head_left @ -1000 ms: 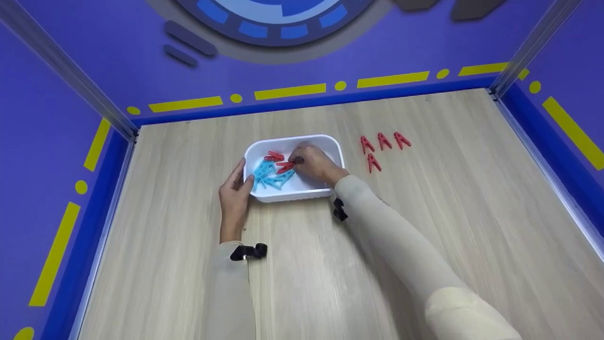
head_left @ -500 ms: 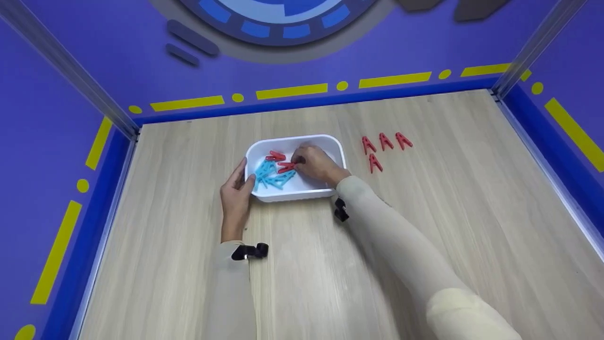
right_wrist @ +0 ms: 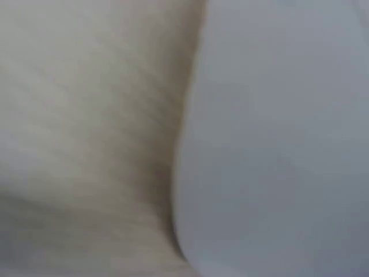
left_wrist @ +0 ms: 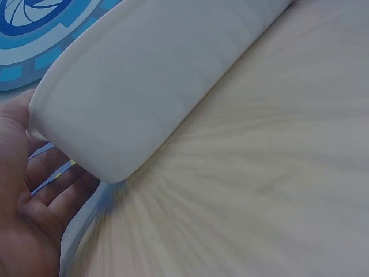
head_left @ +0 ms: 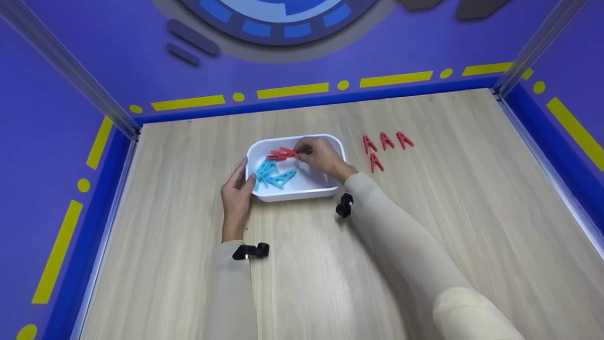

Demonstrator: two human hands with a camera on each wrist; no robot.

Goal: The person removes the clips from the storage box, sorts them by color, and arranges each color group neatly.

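Note:
A white tray sits in the middle of the wooden table and holds several blue clothespins and red ones. My right hand reaches into the tray and pinches a red clothespin, lifted a little near the tray's far side. Another red clothespin lies just beside it. My left hand rests against the tray's left wall with straight fingers, thumb on the rim. In the left wrist view the tray's outer wall fills the frame beside my left hand. The right wrist view is blurred: only the tray wall.
Several red clothespins lie in a small group on the table right of the tray. Purple walls with yellow marks enclose the table on three sides, with metal posts at the back corners.
My right hand has lifted the red clothespin from the tray's middle toward its far side, and the wrist has swung right. The left hand and the tray have stayed put.

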